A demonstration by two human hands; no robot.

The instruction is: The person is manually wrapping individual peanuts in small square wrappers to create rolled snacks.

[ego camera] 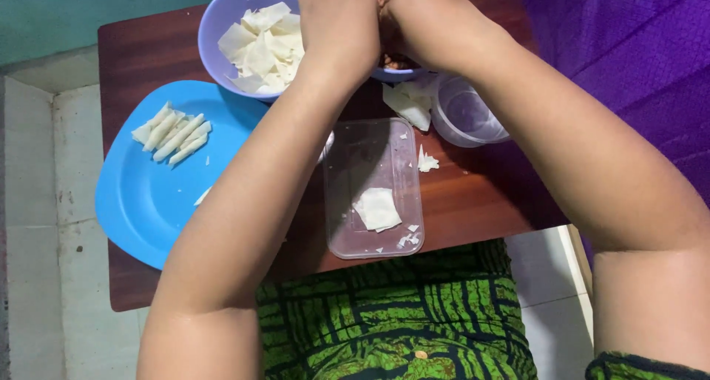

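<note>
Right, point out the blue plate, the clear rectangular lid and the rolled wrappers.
blue plate (144, 202): head view, bare middle of its surface.
clear rectangular lid (366, 151): head view, bare upper part.
rolled wrappers (174, 132): head view, middle of the row on the plate.

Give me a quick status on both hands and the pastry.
Left hand and right hand together over a bowl of filling, grip hidden. Wrapper pieces in lilac bowl. Rolled pieces on blue tray. Nothing blocking.

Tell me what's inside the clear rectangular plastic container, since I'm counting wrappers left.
The clear rectangular plastic container holds one folded white pastry wrapper and small white scraps. The left forearm covers its upper-left corner.
</note>
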